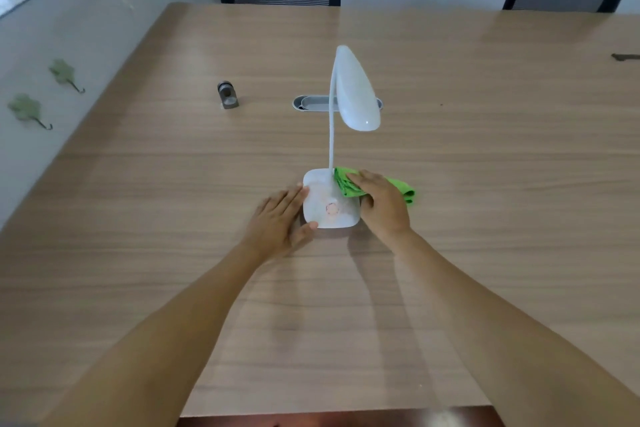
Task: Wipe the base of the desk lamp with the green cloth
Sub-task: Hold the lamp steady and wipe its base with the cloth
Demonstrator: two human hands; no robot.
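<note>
I see one white plastic desk lamp (346, 135), one bright green soft cloth (349, 185), and my two hands. The lamp stands in the middle of the smooth brown wooden table (485, 149). Its thin bendy neck goes straight up from the back of the base, and its long, drop-shaped head hangs with its round end down and toward me. The lamp's square white base with round corners (330, 206) is shiny, with a small round mark on top. My left hand (280, 218) lies flat on the table, with spread fingers and thumb touching the left side of the base. My right hand (382, 204) presses down on the folded, crumpled cloth, which lies on the right back corner of the base and spills onto the table.
</note>
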